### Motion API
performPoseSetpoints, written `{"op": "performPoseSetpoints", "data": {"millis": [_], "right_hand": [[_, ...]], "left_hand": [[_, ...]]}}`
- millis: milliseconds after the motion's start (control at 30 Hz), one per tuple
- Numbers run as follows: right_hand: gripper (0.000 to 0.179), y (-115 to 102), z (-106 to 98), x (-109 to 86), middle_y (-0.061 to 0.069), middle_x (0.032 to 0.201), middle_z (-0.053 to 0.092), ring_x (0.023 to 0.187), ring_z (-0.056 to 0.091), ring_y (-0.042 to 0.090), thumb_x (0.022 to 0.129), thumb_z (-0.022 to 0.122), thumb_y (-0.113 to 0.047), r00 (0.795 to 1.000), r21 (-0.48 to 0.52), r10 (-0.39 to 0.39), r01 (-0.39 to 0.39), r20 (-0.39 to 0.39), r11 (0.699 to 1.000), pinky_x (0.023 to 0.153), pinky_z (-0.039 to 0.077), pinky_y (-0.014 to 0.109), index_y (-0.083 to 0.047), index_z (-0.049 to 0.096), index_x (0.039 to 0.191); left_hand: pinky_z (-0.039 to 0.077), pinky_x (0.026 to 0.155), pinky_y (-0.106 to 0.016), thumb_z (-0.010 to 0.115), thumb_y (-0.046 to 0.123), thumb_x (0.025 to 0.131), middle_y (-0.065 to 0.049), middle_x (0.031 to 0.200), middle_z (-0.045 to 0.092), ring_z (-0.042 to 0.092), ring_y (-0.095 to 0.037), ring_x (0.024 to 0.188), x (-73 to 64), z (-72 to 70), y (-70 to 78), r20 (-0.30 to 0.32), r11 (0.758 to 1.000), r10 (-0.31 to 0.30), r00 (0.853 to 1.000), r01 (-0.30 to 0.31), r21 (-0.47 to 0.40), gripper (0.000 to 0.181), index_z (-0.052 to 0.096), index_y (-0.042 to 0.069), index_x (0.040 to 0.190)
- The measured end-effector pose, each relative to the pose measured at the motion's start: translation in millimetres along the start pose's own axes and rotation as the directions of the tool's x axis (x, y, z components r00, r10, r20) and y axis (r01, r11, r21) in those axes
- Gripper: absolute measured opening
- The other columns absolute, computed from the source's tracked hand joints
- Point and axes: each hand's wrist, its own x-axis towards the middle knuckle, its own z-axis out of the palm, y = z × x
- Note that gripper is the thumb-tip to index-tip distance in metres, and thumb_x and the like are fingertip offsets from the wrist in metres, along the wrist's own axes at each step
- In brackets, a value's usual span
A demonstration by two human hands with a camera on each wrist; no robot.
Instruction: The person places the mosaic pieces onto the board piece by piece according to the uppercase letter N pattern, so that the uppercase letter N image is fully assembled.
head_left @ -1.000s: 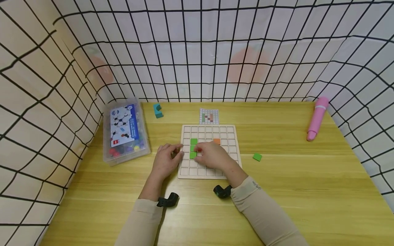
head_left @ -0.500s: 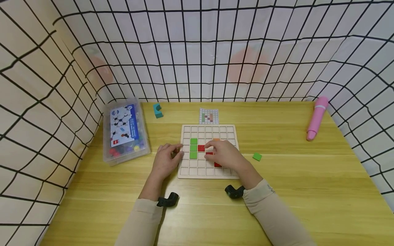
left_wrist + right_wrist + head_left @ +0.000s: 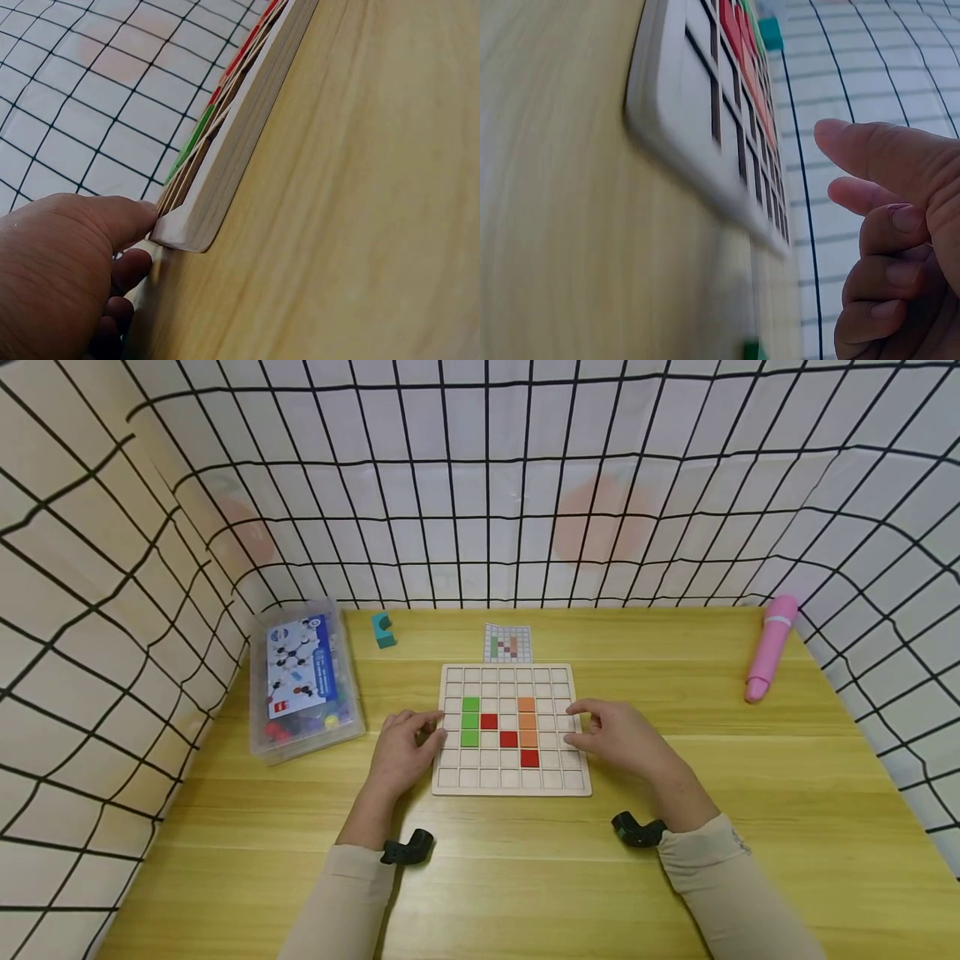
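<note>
A wooden grid board (image 3: 555,777) lies mid-table. Set in its squares are a column of green tiles (image 3: 470,721), a column of orange tiles (image 3: 528,722) and a diagonal of red tiles (image 3: 508,739). My left hand (image 3: 402,752) touches the board's left edge with thumb and index finger; in the left wrist view the thumb (image 3: 124,217) rests at the board's corner. Over the right edge, my right hand (image 3: 626,739) holds nothing, its thumb and index finger apart. A loose green tile (image 3: 754,349) shows low in the right wrist view, hidden by the hand in the head view.
Behind the board lies a small pattern card (image 3: 507,643). A clear plastic box (image 3: 302,677) with coloured balls stands at left, near a teal block (image 3: 383,630). At far right lies a pink cylinder (image 3: 772,647). Black wire mesh (image 3: 487,485) surrounds the table.
My right hand has moved right, from the green and red tiles across the board to its right edge, uncovering the red and orange tiles. My left hand has stayed at the left edge.
</note>
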Motion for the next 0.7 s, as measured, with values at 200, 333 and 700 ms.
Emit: {"op": "performPoseSetpoints", "data": {"millis": [200, 333, 700], "right_hand": [[0.049, 27.1, -12.4, -12.3, 0.000, 0.072, 0.048, 0.061, 0.041, 0.016, 0.093, 0.073, -0.036, 0.999, -0.008, 0.033, -0.034, -0.020, 0.999, 0.057, 0.035, 0.031, -0.012, 0.062, 0.135], [0.053, 41.8, -17.3, -19.1, 0.000, 0.071, 0.049, 0.062, 0.042, 0.017, 0.093, 0.074, -0.036, 0.999, -0.023, 0.038, -0.039, -0.029, 0.999, 0.060, 0.036, 0.032, -0.011, 0.061, 0.137], [0.060, 68.2, -22.2, -32.0, 0.002, 0.074, 0.051, 0.066, 0.046, 0.017, 0.090, 0.076, -0.036, 0.997, -0.028, 0.074, -0.075, -0.034, 0.997, 0.062, 0.037, 0.032, -0.007, 0.058, 0.140]], "left_hand": [[0.039, 0.082, -0.035, 0.069, 0.026, 0.098, -0.006, 0.102, 0.068, 0.050, -0.024, 0.093, -0.5, -0.7, 0.2, -0.003, 1.000, 0.005, 1.000, -0.005, 0.000, 0.032, 0.073, 0.014, 0.128], [0.039, 0.082, -0.035, 0.069, 0.025, 0.097, -0.006, 0.101, 0.068, 0.049, -0.024, 0.092, -0.6, -1.2, -0.1, -0.009, 1.000, 0.016, 1.000, -0.016, -0.002, 0.032, 0.073, 0.014, 0.127], [0.039, 0.083, -0.035, 0.069, 0.026, 0.098, -0.006, 0.102, 0.068, 0.049, -0.024, 0.093, -0.4, -1.0, -0.2, 0.000, 1.000, 0.001, 1.000, -0.001, -0.010, 0.032, 0.073, 0.014, 0.128]]}}
